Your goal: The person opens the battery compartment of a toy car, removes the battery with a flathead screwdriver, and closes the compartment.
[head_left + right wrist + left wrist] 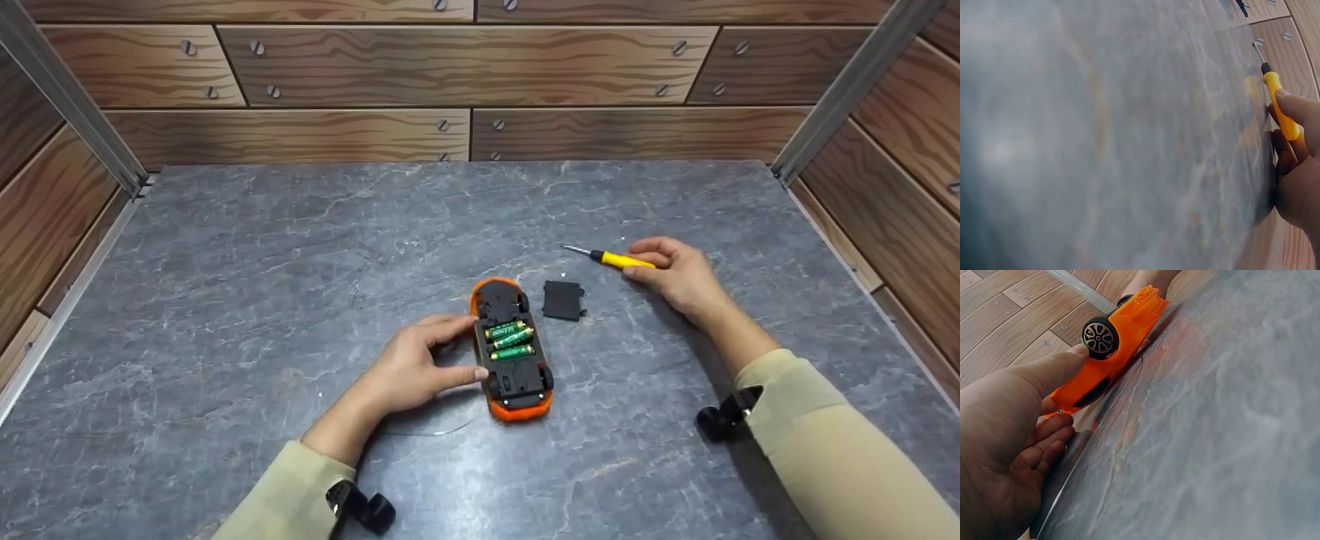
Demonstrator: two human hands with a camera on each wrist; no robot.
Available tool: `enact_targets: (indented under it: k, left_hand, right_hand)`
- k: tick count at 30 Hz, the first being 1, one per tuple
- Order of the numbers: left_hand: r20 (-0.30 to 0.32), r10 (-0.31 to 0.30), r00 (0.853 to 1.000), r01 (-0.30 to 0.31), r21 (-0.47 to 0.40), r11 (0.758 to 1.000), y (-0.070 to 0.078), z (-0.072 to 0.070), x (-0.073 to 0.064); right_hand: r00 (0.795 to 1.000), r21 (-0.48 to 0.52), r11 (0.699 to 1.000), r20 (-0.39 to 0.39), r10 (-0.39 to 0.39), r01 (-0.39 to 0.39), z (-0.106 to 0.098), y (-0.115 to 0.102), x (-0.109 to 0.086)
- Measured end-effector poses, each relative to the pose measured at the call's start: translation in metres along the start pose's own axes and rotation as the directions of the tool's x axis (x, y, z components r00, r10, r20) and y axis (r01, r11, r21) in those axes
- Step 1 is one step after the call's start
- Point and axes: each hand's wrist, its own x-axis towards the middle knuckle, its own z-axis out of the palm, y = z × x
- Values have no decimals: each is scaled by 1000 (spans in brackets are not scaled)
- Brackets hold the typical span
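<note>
An orange toy car point(520, 382) lies upside down on the grey marbled tabletop, its black underside up. Three green batteries point(512, 352) sit in its uncovered battery bay, the upper two slanted. My left hand point(420, 364) touches the car's left side, thumb by a wheel point(1099, 337) and index finger farther along; the other fingers are loosely bent. In the right wrist view, a yellow screwdriver point(1280, 107) is held by its handle between the thumb and fingers of my right hand point(679, 277). Its metal tip points left, away from the car.
The black battery cover point(563, 300) lies flat just right of the car. A few tiny pale specks dot the tabletop point(300, 247). Wood-patterned panels point(465, 67) and metal corner rails point(847, 94) enclose the back and sides.
</note>
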Motion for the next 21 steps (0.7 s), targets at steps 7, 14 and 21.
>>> enact_targets:
  k: [7, 14, 21]
  left_hand:
    - [0, 10, 1000, -10, -3, 1000, -2, 0, 0]
    - [-3, 23, 1000, -23, -10, 1000, -2, 0, -1]
    - [7, 12, 1000, -12, -9, 1000, -2, 0, 0]
  right_hand:
    - [1000, -54, 999, 11, -8, 9, 2, 0, 0]
    - [998, -46, 997, 16, -54, 55, 4, 2, 0]
    - [998, -50, 997, 30, -55, 57, 2, 2, 0]
